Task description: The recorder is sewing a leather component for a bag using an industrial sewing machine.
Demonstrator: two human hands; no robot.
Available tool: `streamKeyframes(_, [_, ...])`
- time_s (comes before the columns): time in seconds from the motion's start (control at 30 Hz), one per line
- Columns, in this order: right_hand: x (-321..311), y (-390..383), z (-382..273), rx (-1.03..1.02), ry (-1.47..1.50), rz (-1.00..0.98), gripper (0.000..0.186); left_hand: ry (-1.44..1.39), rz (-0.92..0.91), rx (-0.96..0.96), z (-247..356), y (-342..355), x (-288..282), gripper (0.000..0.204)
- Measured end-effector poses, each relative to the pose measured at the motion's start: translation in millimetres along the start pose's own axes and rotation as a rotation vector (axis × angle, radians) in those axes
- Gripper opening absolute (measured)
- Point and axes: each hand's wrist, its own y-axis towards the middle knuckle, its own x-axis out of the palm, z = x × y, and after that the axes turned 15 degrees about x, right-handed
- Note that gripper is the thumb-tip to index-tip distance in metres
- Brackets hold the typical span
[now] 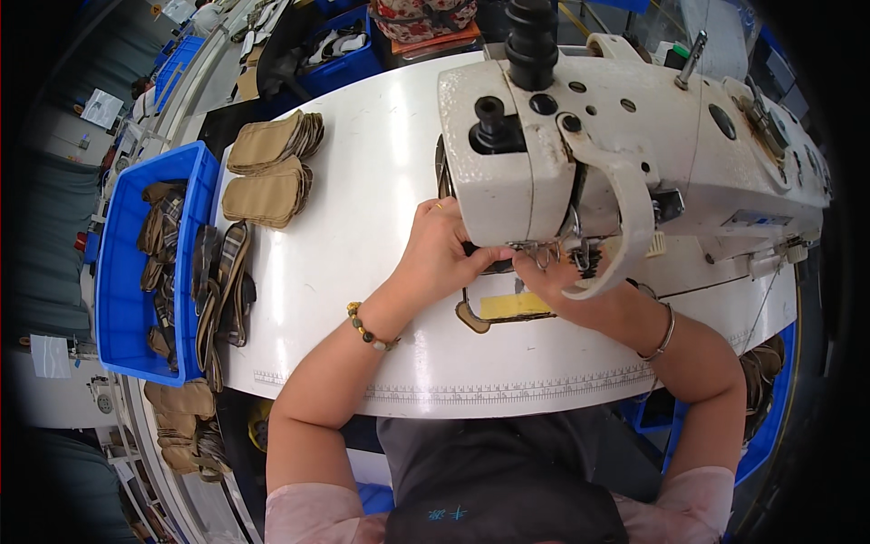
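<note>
A white industrial sewing machine (507, 195) stands over the white table, with its needle area just above my fingertips. My left hand (439, 249) is closed, thumb and fingers pinching a dark fabric piece (496, 267) at the left of the presser foot. On the right, my right hand (575, 288) is closed on the same piece, its thumb tip almost meeting the left thumb. Metal parts of the machine partly cover its fingers. Most of the fabric is hidden by my hands and the machine head. Close below them, a yellow strip (515, 306) lies beside a tan, dark-edged tab (471, 316).
Two stacks of tan fabric pieces, a rear one (272, 145) and a nearer one (265, 192), lie on the table's left. Beyond them is a blue bin (101, 272) of plaid pieces, with plaid strips (231, 272) draped alongside. A printed ruler (498, 392) follows the front edge.
</note>
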Motion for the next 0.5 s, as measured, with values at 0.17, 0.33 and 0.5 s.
streamKeyframes(0.17, [-6, -7, 9, -0.150, -0.330, -0.034, 0.019, 0.033, 0.005, 0.037, 2, 1, -1, 0.017])
streamKeyframes(0.33, [-15, -9, 6, -0.604, -1.137, -0.062, 0.030, -0.071, -0.043, 0.003, 4, 8, -7, 0.021])
streamKeyframes(0.5, [-16, -19, 11, -1.071, -1.765, 0.000, 0.041, -0.030, -0.090, -0.017, -3, 0, -2, 0.025])
